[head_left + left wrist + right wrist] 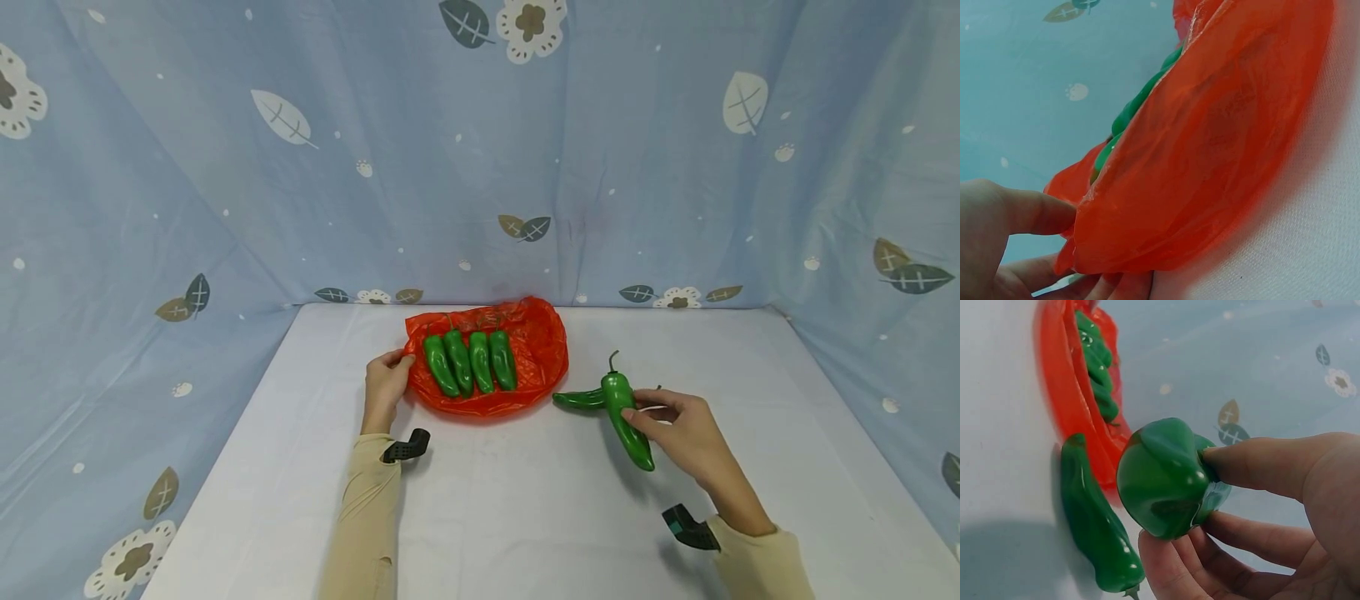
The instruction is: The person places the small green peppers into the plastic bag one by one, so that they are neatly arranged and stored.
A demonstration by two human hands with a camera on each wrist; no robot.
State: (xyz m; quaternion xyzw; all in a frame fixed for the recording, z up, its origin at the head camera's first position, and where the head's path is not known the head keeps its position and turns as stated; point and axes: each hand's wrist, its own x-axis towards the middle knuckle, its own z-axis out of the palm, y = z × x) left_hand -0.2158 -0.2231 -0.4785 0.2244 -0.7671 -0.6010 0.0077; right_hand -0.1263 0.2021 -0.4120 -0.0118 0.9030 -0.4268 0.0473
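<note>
A red plastic bag [542, 350] lies spread on the table with several green peppers [480, 362] side by side in it. My left hand [385, 387] pinches the bag's left edge, thumb on one side and fingers beneath in the left wrist view. To the right of the bag, my right hand [686, 429] holds a green pepper [628, 423] raised over the table, its stem pointing away. Another green pepper [1094, 512] lies on the table beside the bag, partly hidden behind the held one in the head view.
The white table [510, 517] ends at the back against a blue patterned curtain [420, 167], which also hangs along both sides. A black wrist device [406, 447] sits on the left sleeve, and another black wrist device [692, 529] on the right.
</note>
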